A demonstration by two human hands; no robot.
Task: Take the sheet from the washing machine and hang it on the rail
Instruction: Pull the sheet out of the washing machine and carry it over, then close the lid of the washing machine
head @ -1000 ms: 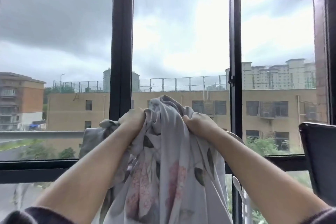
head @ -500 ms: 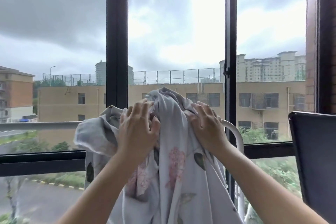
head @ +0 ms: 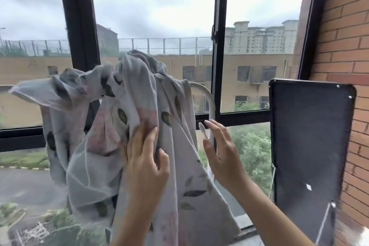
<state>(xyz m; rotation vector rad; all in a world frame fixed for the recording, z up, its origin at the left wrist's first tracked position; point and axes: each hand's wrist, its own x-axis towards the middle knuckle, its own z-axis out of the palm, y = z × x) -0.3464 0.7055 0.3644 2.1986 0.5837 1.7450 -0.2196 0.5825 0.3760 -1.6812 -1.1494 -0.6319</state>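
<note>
A grey sheet (head: 127, 106) printed with pink flowers and dark leaves hangs bunched over a white curved rail (head: 210, 102) in front of the window. Most of the rail is hidden under the cloth; only its right bend and upright show. My left hand (head: 145, 162) lies against the hanging front of the sheet, fingers pointing up along the fabric. My right hand (head: 221, 154) is held flat with straight fingers beside the sheet's right edge, just in front of the rail's upright, holding nothing.
Black window frames (head: 219, 46) stand right behind the rail. A black flat panel (head: 311, 142) stands upright at the right, close to my right arm, against a brick wall (head: 349, 46). A grey sill (head: 245, 223) runs below the glass.
Both hands have come down from the top of the bunched sheet. My right hand has let go of it and moved right. The sheet's left end now spreads out along the rail.
</note>
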